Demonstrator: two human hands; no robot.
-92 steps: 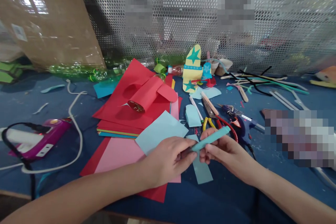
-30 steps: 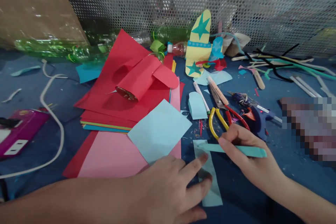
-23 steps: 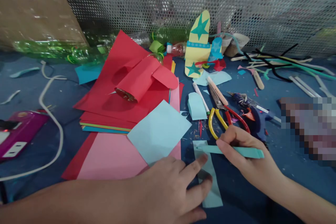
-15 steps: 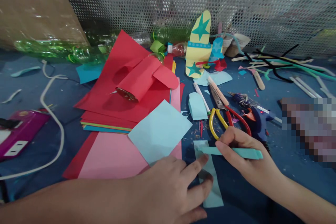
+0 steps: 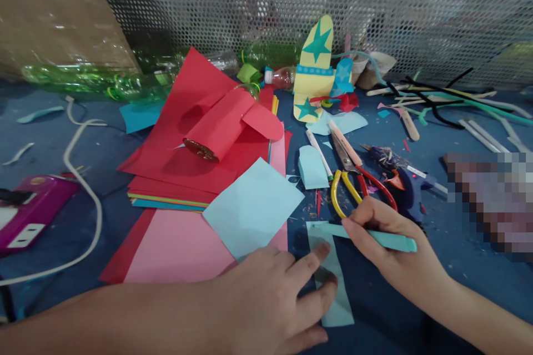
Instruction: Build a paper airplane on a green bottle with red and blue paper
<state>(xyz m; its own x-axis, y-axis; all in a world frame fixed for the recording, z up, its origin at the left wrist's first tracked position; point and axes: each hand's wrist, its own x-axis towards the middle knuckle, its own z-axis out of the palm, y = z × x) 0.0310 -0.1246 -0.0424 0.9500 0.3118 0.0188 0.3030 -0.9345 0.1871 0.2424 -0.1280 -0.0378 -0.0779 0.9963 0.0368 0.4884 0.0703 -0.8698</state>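
Note:
Pinched in my right hand (image 5: 387, 233) is a turquoise marker (image 5: 389, 240), its tip at the upper end of a narrow light-blue paper strip (image 5: 338, 302). My left hand (image 5: 278, 299) lies spread, with fingertips resting on that strip. A square light-blue sheet (image 5: 255, 205) sits just beyond the left hand, over pink paper (image 5: 179, 247). Scissors (image 5: 353, 172) with red and yellow handles lie just above the right hand. Beside them are a rounded light-blue cutout (image 5: 313, 167) and a white pen (image 5: 318, 154).
A red paper-covered tube (image 5: 225, 125) with wings lies on stacked red paper (image 5: 166, 161). Behind stands a yellow paper rocket (image 5: 314, 72). To the right are a blue glue gun (image 5: 410, 188) and pipe cleaners (image 5: 445, 100); to the left, a purple power strip (image 5: 39, 202) with a white cord.
Since the oldest frame, the marker has gone from between both hands into the right hand, and its tip has come down to the strip. The left hand has spread over the strip. Lately, only slight marker movement.

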